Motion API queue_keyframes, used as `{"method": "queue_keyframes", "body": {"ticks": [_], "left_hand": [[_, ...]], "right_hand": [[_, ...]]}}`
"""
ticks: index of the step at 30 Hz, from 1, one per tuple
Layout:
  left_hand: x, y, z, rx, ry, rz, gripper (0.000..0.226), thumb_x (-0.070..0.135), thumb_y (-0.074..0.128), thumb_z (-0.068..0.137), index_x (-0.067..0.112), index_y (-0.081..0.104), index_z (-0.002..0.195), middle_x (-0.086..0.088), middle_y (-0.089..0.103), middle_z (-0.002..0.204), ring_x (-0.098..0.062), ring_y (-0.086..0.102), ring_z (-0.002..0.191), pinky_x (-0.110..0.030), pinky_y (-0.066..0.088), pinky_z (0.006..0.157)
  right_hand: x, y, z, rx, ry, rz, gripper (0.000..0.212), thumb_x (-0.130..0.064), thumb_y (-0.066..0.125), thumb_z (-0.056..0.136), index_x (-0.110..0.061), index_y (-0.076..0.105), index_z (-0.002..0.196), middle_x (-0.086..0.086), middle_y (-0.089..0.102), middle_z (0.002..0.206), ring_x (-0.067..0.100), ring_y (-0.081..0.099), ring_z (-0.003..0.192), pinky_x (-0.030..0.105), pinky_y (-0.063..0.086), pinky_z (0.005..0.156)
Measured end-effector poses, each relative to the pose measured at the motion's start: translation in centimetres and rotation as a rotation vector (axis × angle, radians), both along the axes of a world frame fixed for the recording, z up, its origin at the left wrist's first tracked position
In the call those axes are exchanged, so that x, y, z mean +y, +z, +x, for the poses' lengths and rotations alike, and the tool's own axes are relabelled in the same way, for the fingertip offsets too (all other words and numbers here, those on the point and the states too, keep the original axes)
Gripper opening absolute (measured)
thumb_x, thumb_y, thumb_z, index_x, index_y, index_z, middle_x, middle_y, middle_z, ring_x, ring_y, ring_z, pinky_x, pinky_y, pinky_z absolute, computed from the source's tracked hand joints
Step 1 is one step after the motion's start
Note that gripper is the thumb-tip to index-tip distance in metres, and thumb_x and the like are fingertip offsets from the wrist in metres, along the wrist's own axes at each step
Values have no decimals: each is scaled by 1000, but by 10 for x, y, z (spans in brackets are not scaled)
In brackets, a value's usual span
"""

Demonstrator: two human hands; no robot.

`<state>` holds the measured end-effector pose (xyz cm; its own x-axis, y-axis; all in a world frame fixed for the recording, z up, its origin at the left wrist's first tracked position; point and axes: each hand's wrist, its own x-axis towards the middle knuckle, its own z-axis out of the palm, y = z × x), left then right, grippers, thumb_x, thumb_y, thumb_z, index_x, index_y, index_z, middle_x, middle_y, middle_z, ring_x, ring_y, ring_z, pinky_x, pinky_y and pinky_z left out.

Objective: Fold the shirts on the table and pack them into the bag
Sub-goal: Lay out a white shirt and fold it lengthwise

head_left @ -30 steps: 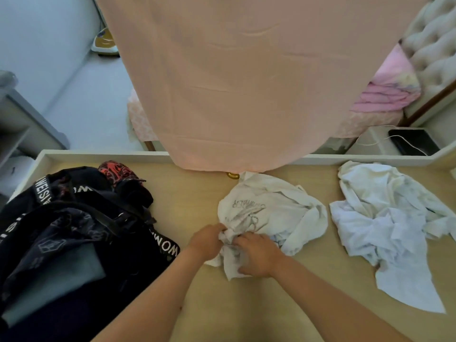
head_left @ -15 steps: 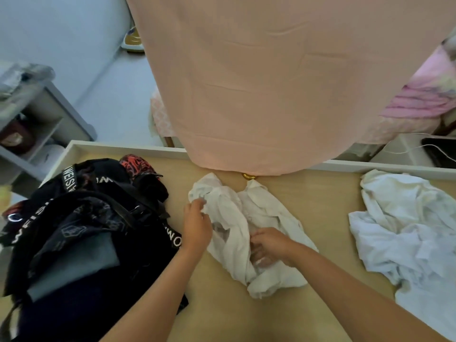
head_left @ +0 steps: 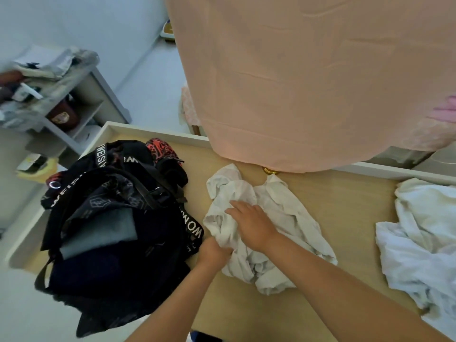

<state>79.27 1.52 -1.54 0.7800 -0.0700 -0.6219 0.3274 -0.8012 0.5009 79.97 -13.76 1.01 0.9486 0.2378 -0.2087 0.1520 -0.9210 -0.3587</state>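
While the left hand [head_left: 212,251] pinches the near edge of the crumpled shirt [head_left: 283,218], the right hand [head_left: 253,224] lies spread on it; this shirt sits mid tabletop [head_left: 345,206], just beside the bag [head_left: 118,230]

A crumpled white shirt [head_left: 276,233] lies in the middle of the table, an open black bag [head_left: 116,233] sits left, and more white shirts [head_left: 424,240] lie right.
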Motion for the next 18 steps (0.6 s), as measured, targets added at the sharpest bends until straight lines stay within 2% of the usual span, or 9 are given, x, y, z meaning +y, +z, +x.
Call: {"method": "queue_keyframes", "body": {"ticks": [1, 3, 6, 8, 10, 12, 14, 16, 18], "left_hand": [[5, 5, 1, -31, -13, -23, 14, 22, 63, 92, 11, 64, 100, -3, 66, 96, -25, 63, 95, -30, 47, 72], [13, 22, 6, -116, -58, -102, 11, 22, 57, 96, 14, 60, 88, 1, 64, 82, -23, 62, 83, -35, 49, 72], [27, 53, 14, -237, -228, -149, 12, 22, 53, 98, 11, 56, 104, -7, 65, 92, -23, 62, 84, -39, 49, 74], [39, 72, 20, -304, -336, -143, 16, 19, 50, 99, 15, 55, 114, -4, 65, 98, -20, 62, 88, -37, 51, 76], [51, 92, 25, -367, -401, -152, 19, 17, 49, 101, 18, 57, 118, 2, 64, 107, -15, 60, 95, -33, 49, 84], [61, 115, 32, -445, -453, -112, 25, 16, 47, 102, 20, 57, 124, 9, 58, 114, -10, 54, 102, -27, 44, 91], [70, 139, 44, -507, -490, -46, 25, 12, 45, 101, 20, 59, 120, 8, 55, 107, -14, 54, 103, -27, 43, 89], [79, 161, 57, -552, -506, -21, 30, 7, 44, 97, 21, 63, 117, 4, 59, 108, -18, 57, 103, -32, 46, 88], [81, 186, 66, -630, -516, -58, 38, 5, 45, 95, 28, 64, 119, 6, 65, 115, -13, 60, 106, -34, 49, 91]], "right_hand": [[3, 1, 8, 1, 33, -27, 67, 0, 49, 90, -21, 32, 152, 4, 16, 164, 22, 14, 151, 41, 17, 117], [11, 4, 25, -59, 115, -74, 60, -9, 51, 94, -21, 34, 151, 4, 16, 164, 24, 9, 152, 43, 12, 119], [26, 18, 50, -101, 166, 23, 49, -15, 51, 98, -21, 43, 146, 4, 32, 157, 25, 27, 146, 44, 22, 117], [28, 34, 66, 92, 112, 141, 53, -18, 51, 100, -25, 37, 150, 4, 41, 152, 26, 43, 136, 36, 36, 106], [26, 50, 77, 300, 137, 158, 60, -12, 51, 98, -30, 34, 153, 3, 49, 147, 24, 53, 124, 21, 43, 84], [24, 67, 81, 396, 185, 137, 52, -7, 50, 93, -27, 52, 142, 0, 59, 134, 19, 58, 109, 16, 40, 72], [21, 87, 80, 388, 155, 183, 36, -9, 53, 89, -23, 72, 116, -9, 68, 108, 12, 60, 95, 19, 42, 78], [17, 109, 77, 317, 51, 278, 31, -12, 55, 85, -33, 73, 99, -15, 66, 87, 7, 59, 80, 22, 46, 75], [15, 133, 72, 255, -25, 395, 47, -8, 56, 81, -47, 63, 106, -10, 63, 84, 11, 57, 76, 25, 47, 74]]}}
